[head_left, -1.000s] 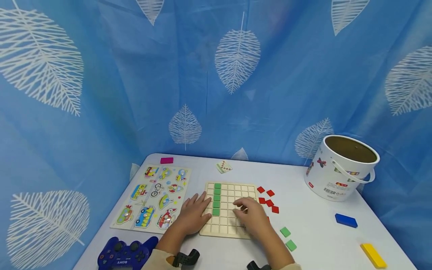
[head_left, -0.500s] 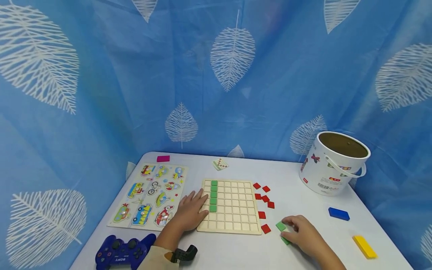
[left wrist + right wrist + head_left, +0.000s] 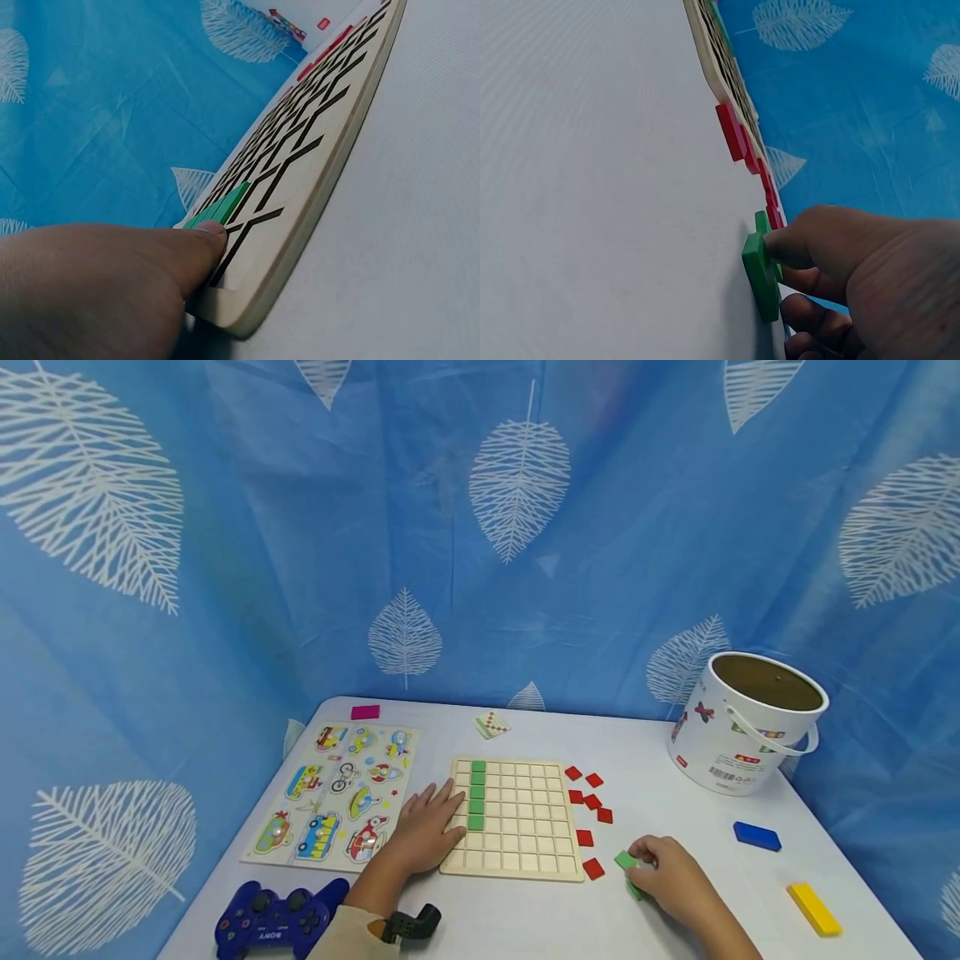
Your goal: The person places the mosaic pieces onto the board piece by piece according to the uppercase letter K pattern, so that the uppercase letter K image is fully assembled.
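Your controller [image 3: 279, 913] reads SONY, upside down in the head view. Your left hand [image 3: 427, 828] is spread on the grid board's [image 3: 519, 847] left edge; the column of five green squares [image 3: 477, 792] is unchanged. Red tiles [image 3: 584, 838] lie right of it. Your right hand [image 3: 667, 870], over the board a second ago, now pinches a tilted green tile [image 3: 759, 274] at the table, just beside another green tile [image 3: 623, 860]. Bucket [image 3: 738, 739] print too small to read

Seven green tiles [image 3: 477, 792], seven red tiles [image 3: 593, 868], three blocks [image 3: 757, 836], one bucket [image 3: 708, 735], one controller [image 3: 279, 918]
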Tool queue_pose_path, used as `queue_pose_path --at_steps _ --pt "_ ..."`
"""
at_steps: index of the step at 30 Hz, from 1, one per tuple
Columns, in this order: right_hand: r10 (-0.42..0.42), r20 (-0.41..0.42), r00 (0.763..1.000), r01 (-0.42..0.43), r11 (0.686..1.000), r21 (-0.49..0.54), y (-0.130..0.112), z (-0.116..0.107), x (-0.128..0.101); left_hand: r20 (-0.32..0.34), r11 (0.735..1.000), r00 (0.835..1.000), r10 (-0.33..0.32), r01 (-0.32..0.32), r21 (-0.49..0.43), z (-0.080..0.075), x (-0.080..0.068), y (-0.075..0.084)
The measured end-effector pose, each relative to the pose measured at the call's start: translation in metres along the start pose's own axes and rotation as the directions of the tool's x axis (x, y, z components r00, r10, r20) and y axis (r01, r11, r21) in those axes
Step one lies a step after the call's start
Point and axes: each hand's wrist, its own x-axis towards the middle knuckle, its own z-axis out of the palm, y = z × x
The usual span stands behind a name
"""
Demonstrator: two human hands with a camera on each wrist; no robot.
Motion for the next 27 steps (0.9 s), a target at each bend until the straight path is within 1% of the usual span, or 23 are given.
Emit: queue_pose_path --at_steps 7,9,11,13,15,16,18,21,23,27 --pt "0.041 -0.004 0.999 -0.041 0.999 -0.003 -0.007 0.002 0.001 0.005 1.000 1.000 0.002 -0.002 -0.002 0.001 0.001 0.000" --pt "0.039 -0.032 0.999 -0.039 0.999 -0.001 -0.014 0.004 0.001 0.006 1.000 1.000 -0.001 0.001 -0.003 0.001 0.000 0.000" --pt "0.026 -0.065 0.998 -0.024 0.999 0.036 -0.026 0.009 0.000 0.004 1.000 1.000 -0.003 0.003 -0.003 0.000 0.001 0.000" --pt "-0.024 -0.103 0.994 0.032 0.996 0.079 -0.046 0.019 -0.002 0.004 1.000 1.000 -0.006 0.006 -0.002 0.000 0.000 0.000" --pt "-0.119 -0.129 0.985 0.133 0.985 0.112 -0.070 0.034 -0.003 0.005 1.000 1.000 -0.007 0.007 -0.002 0.000 0.000 0.000" --pt "-0.171 -0.129 0.977 0.188 0.974 0.129 -0.083 0.043 -0.003 0.004 1.000 1.000 -0.006 0.006 -0.003 0.000 0.001 0.000" --pt "-0.286 -0.118 0.951 0.300 0.945 0.128 -0.109 0.061 0.000 0.005 1.000 1.000 -0.003 0.003 -0.003 0.000 0.000 0.001" --pt "-0.404 -0.077 0.912 0.411 0.904 0.120 -0.142 0.086 0.006 0.001 1.000 1.000 -0.002 0.002 -0.001 -0.001 0.000 0.001" --pt "-0.434 -0.051 0.900 0.436 0.895 0.092 -0.157 0.098 0.010 -0.001 1.000 1.000 -0.004 0.004 0.008 -0.001 0.000 0.000" --pt "-0.447 -0.045 0.893 0.448 0.894 0.005 -0.171 0.109 0.012 0.000 1.000 1.000 -0.007 0.007 0.017 0.001 0.001 0.000"
